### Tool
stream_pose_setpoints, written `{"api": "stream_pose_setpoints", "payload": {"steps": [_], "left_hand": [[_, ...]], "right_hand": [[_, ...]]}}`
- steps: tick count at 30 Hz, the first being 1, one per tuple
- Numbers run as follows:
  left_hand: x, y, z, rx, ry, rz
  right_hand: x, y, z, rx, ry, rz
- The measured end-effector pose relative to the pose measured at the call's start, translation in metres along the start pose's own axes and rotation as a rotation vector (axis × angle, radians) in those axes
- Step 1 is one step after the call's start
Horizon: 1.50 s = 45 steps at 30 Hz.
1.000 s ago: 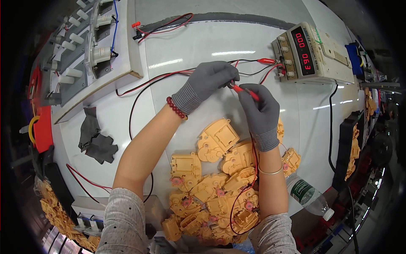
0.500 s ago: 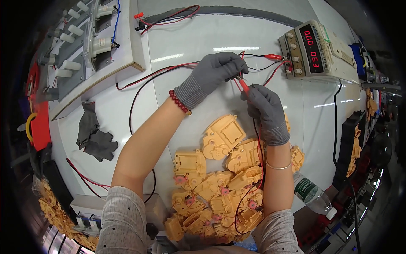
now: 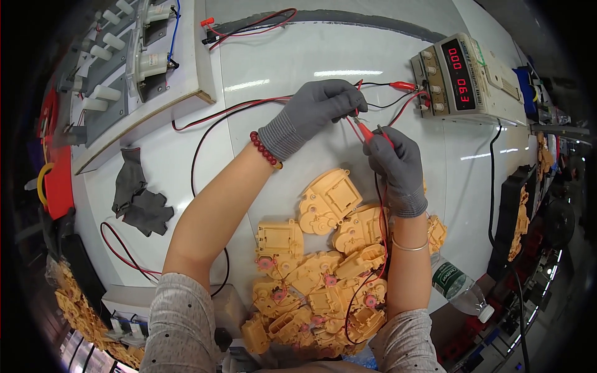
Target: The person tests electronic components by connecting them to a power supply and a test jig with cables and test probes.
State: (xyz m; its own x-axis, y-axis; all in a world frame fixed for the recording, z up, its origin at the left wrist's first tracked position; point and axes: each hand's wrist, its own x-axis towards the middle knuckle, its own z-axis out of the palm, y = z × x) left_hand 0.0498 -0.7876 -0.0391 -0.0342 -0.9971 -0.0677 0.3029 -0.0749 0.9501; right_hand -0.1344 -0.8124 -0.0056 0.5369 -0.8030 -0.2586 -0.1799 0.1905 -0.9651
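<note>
Both my hands wear grey gloves over a white table. My left hand is closed on thin red and black wires near the table's middle. My right hand grips a red test probe whose tip points up toward my left hand's fingers. Red and black leads run from both hands to a beige power supply with red digits at the upper right. A heap of several yellow plastic gearbox parts lies below my hands, between my forearms.
A white board with cylindrical fixtures stands at the upper left. A spare grey glove lies at the left. A plastic water bottle rests by my right elbow. More yellow parts sit at the lower left and along the right edge.
Both hands have moved up and toward the power supply. The red probe in my right hand now points up at my left hand's fingers and the wires there.
</note>
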Motion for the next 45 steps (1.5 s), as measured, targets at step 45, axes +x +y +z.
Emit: {"api": "stream_pose_setpoints", "payload": {"steps": [45], "left_hand": [[0.001,-0.008,0.001,-0.166,-0.019,-0.039]], "right_hand": [[0.001,0.016,-0.009,0.491,-0.164,0.121]]}}
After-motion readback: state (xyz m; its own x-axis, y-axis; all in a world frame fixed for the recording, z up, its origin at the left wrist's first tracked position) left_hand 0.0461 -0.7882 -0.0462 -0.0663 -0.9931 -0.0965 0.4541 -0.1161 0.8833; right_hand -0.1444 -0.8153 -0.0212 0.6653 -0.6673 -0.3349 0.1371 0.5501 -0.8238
